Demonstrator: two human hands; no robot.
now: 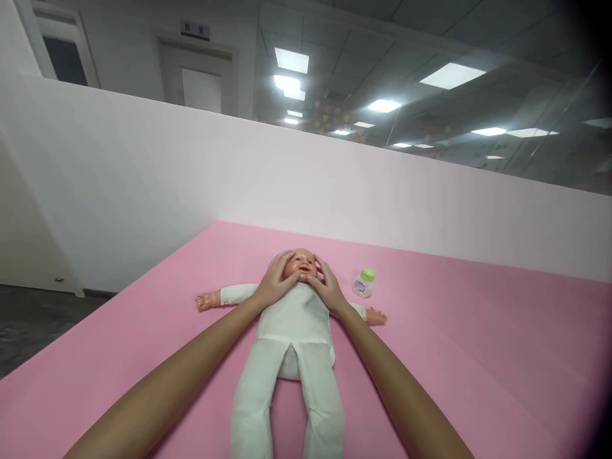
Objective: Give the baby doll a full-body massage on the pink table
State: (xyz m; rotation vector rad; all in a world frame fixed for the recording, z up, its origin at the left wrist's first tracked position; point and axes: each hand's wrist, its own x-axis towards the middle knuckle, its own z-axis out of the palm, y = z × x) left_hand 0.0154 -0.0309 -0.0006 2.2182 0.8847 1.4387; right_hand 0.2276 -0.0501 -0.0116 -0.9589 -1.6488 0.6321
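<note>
A baby doll (294, 319) with a white cloth body lies on its back on the pink tabletop (430, 357), arms spread and legs toward me. My left hand (276, 280) rests along the left side of the doll's head (304, 260), fingers stretched, thumb near its chin. On the other side, my right hand (329, 285) lies against the cheek with fingers apart and the thumb by the chin. Both palms cup the head without closing round it. Right of the doll stands a small clear bottle (363, 284) with a green cap and a printed label.
A white partition (335, 185) runs along the table's back edge. Beyond it are a door (201, 83) with a sign above and lit ceiling panels (453, 75). Dark floor (33, 325) shows past the table's left edge.
</note>
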